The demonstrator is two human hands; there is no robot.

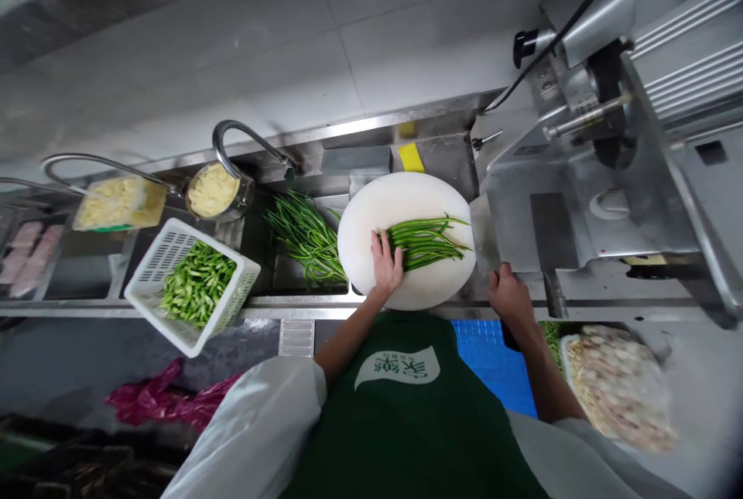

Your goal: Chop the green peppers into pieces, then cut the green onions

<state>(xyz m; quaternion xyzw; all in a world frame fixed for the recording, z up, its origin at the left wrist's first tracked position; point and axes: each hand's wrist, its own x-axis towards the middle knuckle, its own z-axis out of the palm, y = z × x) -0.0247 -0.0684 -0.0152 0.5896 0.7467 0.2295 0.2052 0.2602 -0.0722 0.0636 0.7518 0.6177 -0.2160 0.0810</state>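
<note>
My left hand (pixel 387 261) rests with fingers spread on the near end of a bunch of long green beans (pixel 429 242). The beans lie side by side on a round white cutting board (pixel 363 209), their tips pointing right. My right hand (pixel 511 294) is closed in a fist at the counter edge, right of the board. A broad grey blade, seemingly a cleaver (pixel 483 232), extends from the fist beside the board; its handle is hidden in my fingers. More long green beans (pixel 305 236) lie in the sink left of the board.
A white plastic basket (pixel 248 282) holds cut green pieces at the left. Behind it stand a metal pot (pixel 247 193) and a clear tub (pixel 151 205) of pale slices, near curved taps. A metal slicing machine (pixel 522 197) stands at the right. A yellow sponge (pixel 411 158) lies behind the board.
</note>
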